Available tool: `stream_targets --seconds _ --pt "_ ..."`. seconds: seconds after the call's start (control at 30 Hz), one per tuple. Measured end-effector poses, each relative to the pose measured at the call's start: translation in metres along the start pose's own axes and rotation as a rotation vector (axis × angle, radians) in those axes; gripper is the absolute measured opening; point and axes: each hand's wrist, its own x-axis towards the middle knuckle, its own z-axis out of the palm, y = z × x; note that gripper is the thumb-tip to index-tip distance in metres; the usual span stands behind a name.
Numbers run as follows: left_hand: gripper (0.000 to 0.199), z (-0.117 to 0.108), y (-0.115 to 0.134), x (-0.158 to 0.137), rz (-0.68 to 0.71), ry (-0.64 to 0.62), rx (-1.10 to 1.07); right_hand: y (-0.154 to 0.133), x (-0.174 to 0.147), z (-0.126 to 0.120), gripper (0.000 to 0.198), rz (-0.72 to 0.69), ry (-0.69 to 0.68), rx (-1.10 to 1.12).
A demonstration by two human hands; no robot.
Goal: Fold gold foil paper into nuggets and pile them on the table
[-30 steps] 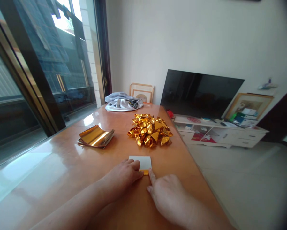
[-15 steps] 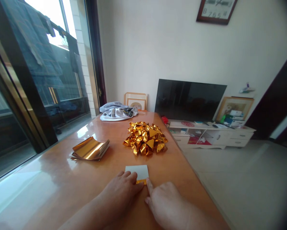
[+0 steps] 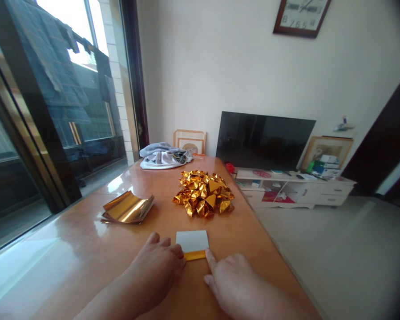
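A sheet of gold foil paper (image 3: 191, 241) lies on the table in front of me, pale side up. Its near edge is folded over into a narrow gold strip. My left hand (image 3: 158, 266) is at the left end of that strip, its fingers bent and closed on the sheet's edge; the thumb is partly hidden. At the strip's right end, my right hand (image 3: 235, 280) presses with an outstretched index finger, thumb apart from it. Beyond the sheet sits a heap of folded gold foil pieces (image 3: 204, 193). To the left lies a stack of gold foil sheets (image 3: 128, 208).
The glossy wooden table (image 3: 79, 249) has its right edge close to my right arm. Grey cloth (image 3: 163, 156) is bunched at the far end. A television (image 3: 264, 140) stands on a low white cabinet (image 3: 306, 193) beyond. Glass doors (image 3: 82, 98) are on the left.
My left hand has slid left along the folded strip, uncovering more of the gold. My right index finger stays at the right end. The heap and stack have not moved.
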Motion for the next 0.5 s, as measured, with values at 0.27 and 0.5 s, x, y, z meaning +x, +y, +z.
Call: stream_targets --seconds 0.27,0.5 --pt "0.029 -0.009 0.002 -0.003 -0.025 -0.037 -0.011 0.001 -0.001 -0.001 0.057 0.022 0.026 0.03" --pt "0.024 -0.009 -0.001 -0.005 -0.022 -0.023 -0.057 -0.004 -0.006 -0.017 0.053 -0.007 -0.036 0.008"
